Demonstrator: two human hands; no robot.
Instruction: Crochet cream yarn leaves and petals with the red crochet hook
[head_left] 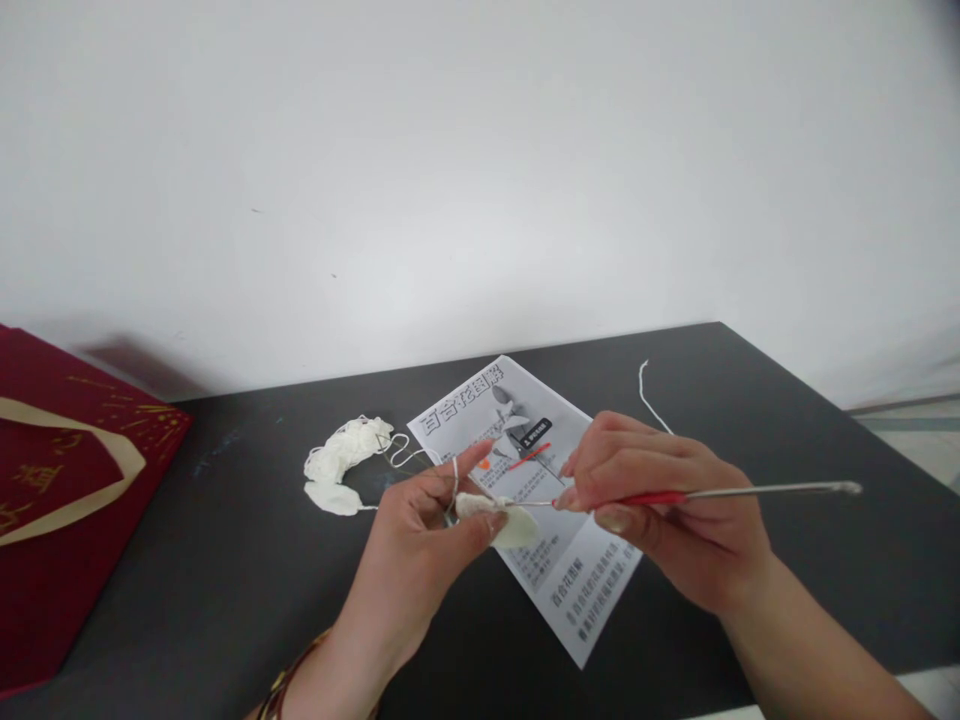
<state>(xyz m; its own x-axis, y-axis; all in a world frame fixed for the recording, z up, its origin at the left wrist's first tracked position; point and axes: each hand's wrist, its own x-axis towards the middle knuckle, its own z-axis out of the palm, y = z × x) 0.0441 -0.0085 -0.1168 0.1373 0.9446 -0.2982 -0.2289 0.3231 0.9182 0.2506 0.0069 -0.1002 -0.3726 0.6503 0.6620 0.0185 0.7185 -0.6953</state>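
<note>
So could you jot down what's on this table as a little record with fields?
left hand: pinches a small white crochet piece, yarn over the forefinger
right hand: holds a red-handled hook, tip at the piece
sheet: printed pattern, flat under the hands
yarn: loose white bundle, left of the sheet
bag: dark red, far left
table: black

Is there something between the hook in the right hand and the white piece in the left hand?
Nothing visible. The hook tip already meets the white piece pinched by the left hand; the right hand grips its handle.
</note>
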